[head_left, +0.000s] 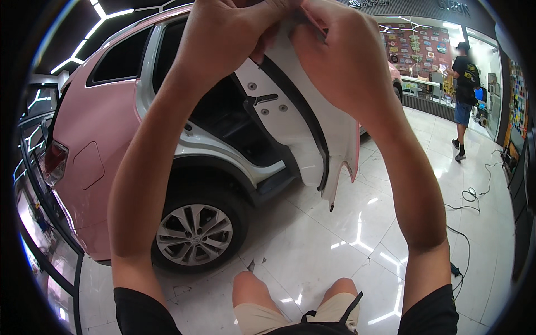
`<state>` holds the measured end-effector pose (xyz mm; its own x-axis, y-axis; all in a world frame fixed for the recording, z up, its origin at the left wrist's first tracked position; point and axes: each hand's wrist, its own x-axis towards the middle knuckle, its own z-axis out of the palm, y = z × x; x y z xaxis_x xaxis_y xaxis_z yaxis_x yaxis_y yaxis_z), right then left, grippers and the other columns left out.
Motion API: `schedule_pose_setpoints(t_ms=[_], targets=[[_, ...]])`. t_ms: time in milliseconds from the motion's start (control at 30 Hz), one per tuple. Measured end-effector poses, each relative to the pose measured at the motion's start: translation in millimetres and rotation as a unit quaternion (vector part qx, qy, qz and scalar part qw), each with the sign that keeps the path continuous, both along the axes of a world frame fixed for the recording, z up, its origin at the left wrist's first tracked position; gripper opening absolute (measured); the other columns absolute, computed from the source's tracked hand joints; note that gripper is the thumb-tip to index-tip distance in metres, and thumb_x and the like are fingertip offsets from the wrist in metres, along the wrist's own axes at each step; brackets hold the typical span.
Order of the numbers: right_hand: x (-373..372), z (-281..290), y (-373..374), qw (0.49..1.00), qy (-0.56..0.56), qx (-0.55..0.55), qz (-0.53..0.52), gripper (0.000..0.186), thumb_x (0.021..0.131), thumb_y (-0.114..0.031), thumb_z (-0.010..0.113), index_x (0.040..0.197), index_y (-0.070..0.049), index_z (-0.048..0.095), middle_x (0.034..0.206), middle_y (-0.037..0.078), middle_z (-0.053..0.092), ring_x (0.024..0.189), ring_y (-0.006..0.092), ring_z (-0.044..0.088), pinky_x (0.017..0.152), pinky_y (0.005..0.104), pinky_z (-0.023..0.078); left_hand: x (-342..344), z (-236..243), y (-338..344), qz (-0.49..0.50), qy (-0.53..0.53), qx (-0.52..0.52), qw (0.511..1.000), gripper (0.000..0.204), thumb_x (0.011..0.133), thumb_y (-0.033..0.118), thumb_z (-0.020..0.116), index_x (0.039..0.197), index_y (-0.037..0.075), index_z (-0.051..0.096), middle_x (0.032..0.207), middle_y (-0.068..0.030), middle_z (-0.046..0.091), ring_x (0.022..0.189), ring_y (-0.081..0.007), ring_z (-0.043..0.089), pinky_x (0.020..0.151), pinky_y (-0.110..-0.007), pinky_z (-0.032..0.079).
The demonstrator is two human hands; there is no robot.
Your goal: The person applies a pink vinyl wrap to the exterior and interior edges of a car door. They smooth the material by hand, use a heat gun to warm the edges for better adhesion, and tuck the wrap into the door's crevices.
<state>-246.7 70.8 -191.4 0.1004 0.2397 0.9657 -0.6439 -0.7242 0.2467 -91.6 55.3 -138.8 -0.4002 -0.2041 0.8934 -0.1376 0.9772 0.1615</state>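
Note:
Both arms reach up to the top of the open rear door [301,128], which is white inside with a pink edge outside. My left hand [237,25] is closed, its thumb and fingers pinched together, though what they grip is hidden. Beside it, my right hand [343,50] is closed too, with a thin sliver of pink film [314,19] showing between its fingers. The upper picture edge cuts off part of both hands. At the door's bottom corner a pink edge [353,167] hangs in a pointed flap.
A pink car body [95,167] with a silver-spoked wheel [194,234] stands at left. Black cables [472,192] lie on the glossy tiled floor [312,240] at right. A person in dark clothes [463,84] is far right, by a glass-fronted room.

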Motion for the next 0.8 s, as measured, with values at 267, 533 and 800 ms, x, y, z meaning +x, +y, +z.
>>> schedule_pose_setpoints(t_ms=[267,533,800], targets=[[-17,-50,-31,0.998,-0.032,0.044,-0.019,0.039,0.093,0.0,0.057,0.131,-0.002,0.062,0.111,0.021,0.067,0.095,0.0407,0.068,0.082,0.0483,0.055,-7,-5,-9,-0.17,0.063,0.134,0.974,0.027,0.097,0.015,0.062,0.072,0.004,0.064,0.054,-0.0013,0.055,0.039,-0.0063,0.042,0.036,-0.023,0.031],[-20,-50,-33,0.999,-0.014,0.042,-0.019,0.039,0.093,0.002,0.055,0.131,0.002,0.062,0.112,0.02,0.067,0.095,0.0408,0.07,0.081,0.0475,0.056,-7,-19,-9,-0.108,0.113,0.182,0.971,0.032,0.103,0.031,0.059,0.088,0.004,0.068,0.059,-0.0011,0.055,0.043,-0.0089,0.046,0.045,-0.021,0.035],[-19,-51,-38,1.0,-0.016,0.022,-0.016,0.04,0.091,0.004,0.056,0.13,0.003,0.062,0.114,0.02,0.068,0.094,0.0408,0.07,0.081,0.0463,0.056,-9,-16,19,0.008,0.075,0.099,0.992,0.037,0.107,0.022,0.059,0.076,0.0,0.064,0.055,-0.001,0.054,0.041,-0.0069,0.045,0.038,-0.025,0.034]])
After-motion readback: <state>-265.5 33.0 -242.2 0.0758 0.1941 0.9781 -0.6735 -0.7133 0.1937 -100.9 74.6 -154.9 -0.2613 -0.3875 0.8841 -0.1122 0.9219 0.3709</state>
